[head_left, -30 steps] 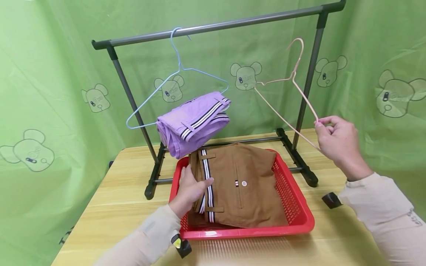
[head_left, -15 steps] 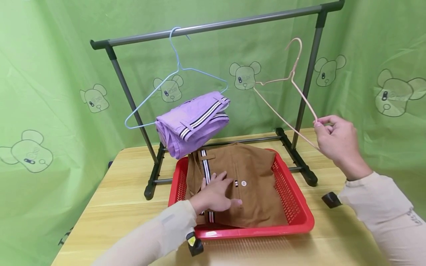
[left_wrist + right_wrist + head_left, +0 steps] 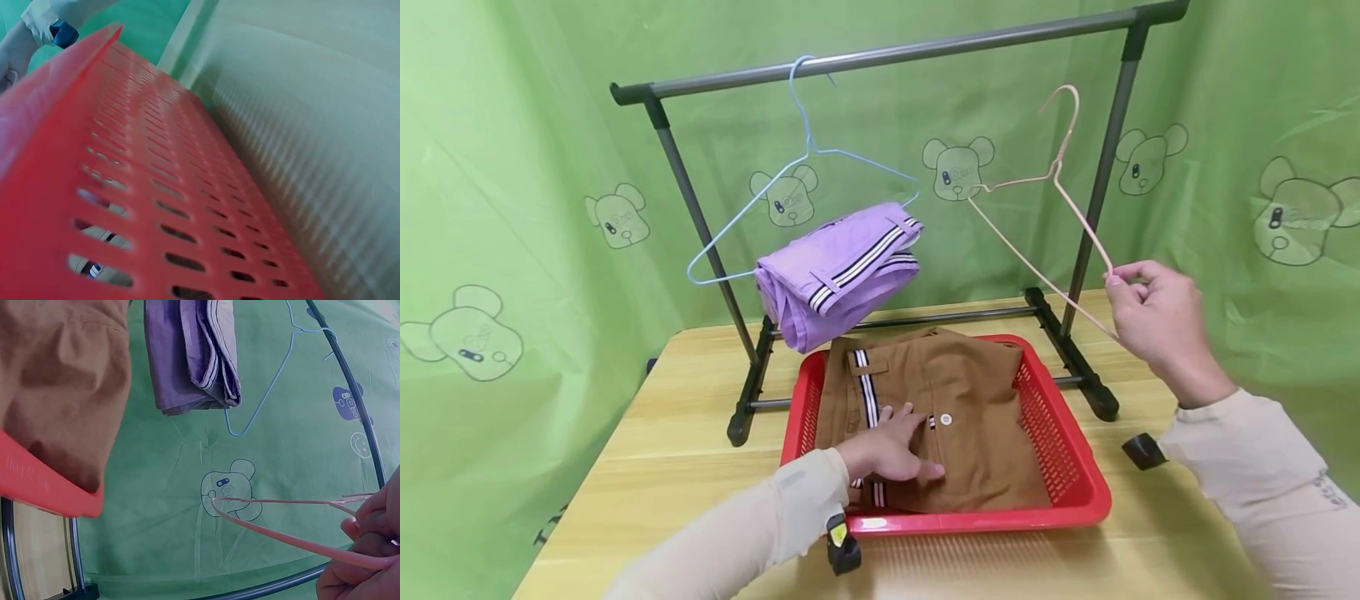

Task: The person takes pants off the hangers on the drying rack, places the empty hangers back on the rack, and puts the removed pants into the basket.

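Observation:
Brown trousers (image 3: 988, 462) with a striped waistband lie folded in a red plastic basket (image 3: 977, 523). My left hand (image 3: 889, 447) rests on them near the waistband, fingers spread. At the right, my right hand (image 3: 1159, 321) pinches the lower corner of a pink wire hanger (image 3: 1088, 223), its hook upward and off the rail. The right wrist view shows fingers curled round the hanger's wire (image 3: 300, 543). In the left wrist view the basket's slotted wall (image 3: 169, 194) fills much of the frame, and the left hand is hidden.
Behind the basket stands a grey metal clothes rack (image 3: 910, 55) on black feet. Purple folded trousers (image 3: 857, 242) hang over a blue wire hanger (image 3: 741, 215) on its rail, just above the basket's back left corner. The wooden table (image 3: 662, 450) is backed by a green curtain.
My left hand has moved right from the trousers' left edge onto their front, then slightly down. The folded layers at the waistband now lie spread leftward. My right hand has hardly moved.

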The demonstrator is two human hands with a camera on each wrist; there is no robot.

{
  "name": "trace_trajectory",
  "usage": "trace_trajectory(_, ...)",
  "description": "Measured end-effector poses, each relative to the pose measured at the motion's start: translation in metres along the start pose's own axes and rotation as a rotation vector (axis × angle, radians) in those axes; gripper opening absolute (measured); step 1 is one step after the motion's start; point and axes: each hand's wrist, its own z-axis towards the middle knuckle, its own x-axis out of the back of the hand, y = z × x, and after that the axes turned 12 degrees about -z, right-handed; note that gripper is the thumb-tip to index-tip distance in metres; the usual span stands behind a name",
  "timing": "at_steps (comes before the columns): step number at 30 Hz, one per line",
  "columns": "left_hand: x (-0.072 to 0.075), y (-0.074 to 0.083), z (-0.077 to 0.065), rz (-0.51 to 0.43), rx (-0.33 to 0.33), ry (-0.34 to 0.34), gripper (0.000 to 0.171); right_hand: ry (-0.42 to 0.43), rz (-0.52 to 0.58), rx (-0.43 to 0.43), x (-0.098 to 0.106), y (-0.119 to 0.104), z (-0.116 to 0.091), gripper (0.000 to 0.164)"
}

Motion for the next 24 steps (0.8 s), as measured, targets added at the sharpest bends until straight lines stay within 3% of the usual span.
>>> trace_trajectory(3, -0.002, -0.002, 0.001, -0.053, 0.036, -0.04, 0.084, 0.0, 0.002, 0.004, 0.0, 0.0, -0.001, 0.033)
trace_trajectory(9, -0.002, -0.003, 0.002, -0.045, 0.059, -0.056, 0.082, 0.018, -0.002, 0.021, 0.0, -0.001, 0.0, 0.031)
trace_trajectory(14, 0.0, -0.002, 0.003, -0.067, 0.024, -0.035, 0.073, 0.023, 0.004, 0.029, 0.002, -0.003, 0.002, 0.031)
trace_trajectory(18, 0.002, -0.001, 0.001, -0.103, -0.031, -0.012, 0.053, 0.013, 0.015, 0.029, 0.002, -0.003, 0.001, 0.031)
trace_trajectory(24, 0.006, 0.005, -0.01, -0.175, -0.099, -0.052, 0.033, 0.03, 0.015, 0.033, 0.002, -0.002, 0.001, 0.03)
